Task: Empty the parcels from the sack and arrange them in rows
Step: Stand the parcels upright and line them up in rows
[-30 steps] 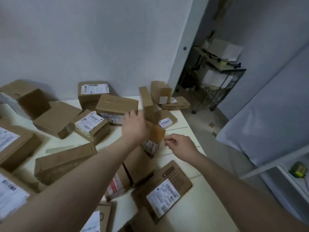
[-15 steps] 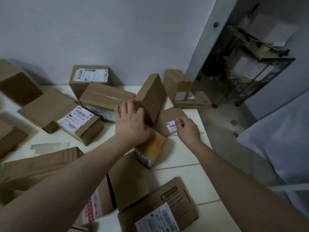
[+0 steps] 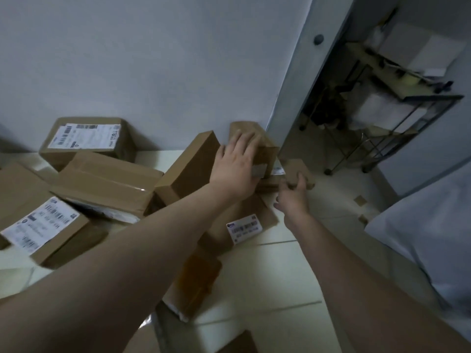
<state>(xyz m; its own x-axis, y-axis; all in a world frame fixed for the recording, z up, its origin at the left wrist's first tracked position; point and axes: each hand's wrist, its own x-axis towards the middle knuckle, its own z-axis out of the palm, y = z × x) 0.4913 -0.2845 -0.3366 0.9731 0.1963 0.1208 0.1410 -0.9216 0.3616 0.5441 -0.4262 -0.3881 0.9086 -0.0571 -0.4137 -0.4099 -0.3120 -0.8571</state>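
Several brown cardboard parcels lie scattered on a cream tiled floor against a white wall. My left hand (image 3: 235, 165) rests spread on a small upright parcel (image 3: 265, 146) at the wall's corner, fingers over its near face. My right hand (image 3: 293, 200) grips the near end of a flat thin parcel (image 3: 297, 170) just right of it. A tilted long parcel (image 3: 190, 165) leans to the left of my left hand. A flat parcel with a small white label (image 3: 244, 226) lies under my wrists. No sack is in view.
More labelled boxes sit at the left: one against the wall (image 3: 86, 138), a taped one (image 3: 107, 183), one with a big label (image 3: 43, 231). A metal wire rack (image 3: 387, 105) stands past the door frame. Pale fabric (image 3: 428, 233) lies at right.
Both hands moved forward and right to the parcels at the wall's corner. My left hand left the orange-taped parcel; my right hand left the small label and took the flat thin parcel.
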